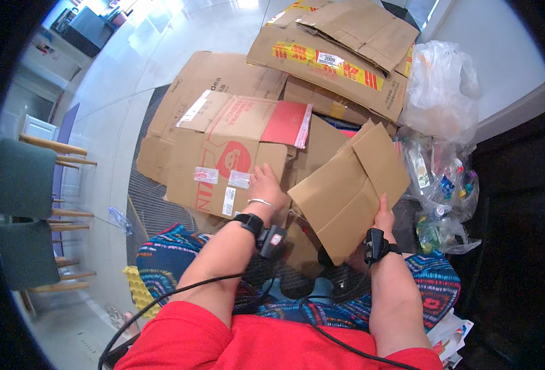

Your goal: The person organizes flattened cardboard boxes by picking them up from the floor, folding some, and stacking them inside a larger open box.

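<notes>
My left hand (266,187) lies on the near right part of a flattened cardboard box (186,166) with red print and strips of clear tape. Its fingers are stretched out on the board, and a thin bangle circles the wrist. A plain brown folded cardboard piece (340,185) tilts up in front of me on the right. My right hand (383,217) grips its lower right edge, the thumb showing and the other fingers hidden behind the board. Each wrist wears a black strapped device.
More flattened cardboard (328,55) with yellow and red tape is stacked ahead. Along the right are a white plastic bag (442,92) and a clear bag of bottles (442,179) beside a dark door (513,246). Green chairs (25,179) stand left of a ribbed grey mat (143,209).
</notes>
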A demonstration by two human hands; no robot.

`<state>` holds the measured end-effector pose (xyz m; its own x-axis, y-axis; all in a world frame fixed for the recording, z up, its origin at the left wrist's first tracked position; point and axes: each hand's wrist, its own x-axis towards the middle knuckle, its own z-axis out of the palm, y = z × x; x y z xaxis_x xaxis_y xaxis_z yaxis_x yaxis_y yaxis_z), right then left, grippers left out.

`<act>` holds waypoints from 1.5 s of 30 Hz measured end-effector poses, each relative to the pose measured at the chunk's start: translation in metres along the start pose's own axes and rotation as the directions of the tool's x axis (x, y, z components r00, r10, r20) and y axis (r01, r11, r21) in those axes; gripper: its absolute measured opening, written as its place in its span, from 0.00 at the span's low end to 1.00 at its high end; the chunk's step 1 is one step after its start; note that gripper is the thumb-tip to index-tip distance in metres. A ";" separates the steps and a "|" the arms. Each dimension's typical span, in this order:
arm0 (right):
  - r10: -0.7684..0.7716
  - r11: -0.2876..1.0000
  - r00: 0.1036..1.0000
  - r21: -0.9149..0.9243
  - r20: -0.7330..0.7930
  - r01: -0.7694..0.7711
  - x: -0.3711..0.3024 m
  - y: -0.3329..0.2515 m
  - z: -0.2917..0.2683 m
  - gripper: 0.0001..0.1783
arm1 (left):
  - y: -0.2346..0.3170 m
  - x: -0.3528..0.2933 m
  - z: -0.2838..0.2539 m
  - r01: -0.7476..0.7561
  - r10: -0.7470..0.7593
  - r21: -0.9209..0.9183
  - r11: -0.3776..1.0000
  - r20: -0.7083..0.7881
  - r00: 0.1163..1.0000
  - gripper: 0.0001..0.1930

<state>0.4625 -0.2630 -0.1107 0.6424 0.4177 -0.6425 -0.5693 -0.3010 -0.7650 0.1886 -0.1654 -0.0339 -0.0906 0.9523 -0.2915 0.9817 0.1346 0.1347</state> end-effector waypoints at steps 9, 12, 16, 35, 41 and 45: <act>0.028 0.987 0.999 -0.158 0.024 -0.024 0.008 0.016 0.008 0.34 | -0.120 0.070 -0.023 -0.415 0.474 -0.378 0.828 0.076 0.877 0.10; 0.086 0.996 0.995 -0.001 -0.046 -0.086 0.000 0.011 0.016 0.35 | -0.080 0.042 -0.044 -0.099 0.264 -0.587 0.804 0.201 0.943 0.06; 0.133 0.979 0.991 0.153 -0.001 -0.132 0.008 0.016 0.024 0.31 | -0.071 0.023 -0.044 -0.558 0.634 -0.460 0.690 0.014 0.773 0.08; 0.161 0.980 0.986 0.123 -0.045 -0.155 -0.007 -0.005 0.044 0.24 | -0.066 0.013 -0.031 -0.559 0.593 -0.280 0.780 0.046 0.804 0.06; 0.155 0.962 0.987 0.222 0.042 -0.160 -0.025 -0.014 0.053 0.24 | -0.057 0.014 -0.032 -0.400 0.494 -0.515 0.758 0.055 0.868 0.07; 0.235 0.957 0.972 0.170 0.018 -0.235 -0.017 0.002 0.057 0.24 | -0.050 0.012 -0.036 -0.138 0.308 -0.638 0.758 0.164 0.937 0.07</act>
<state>0.4209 -0.2216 -0.0983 0.4813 0.3503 -0.8035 -0.7830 -0.2402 -0.5738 0.1322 -0.1506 -0.0098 0.2451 0.8890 -0.3867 0.6492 0.1457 0.7465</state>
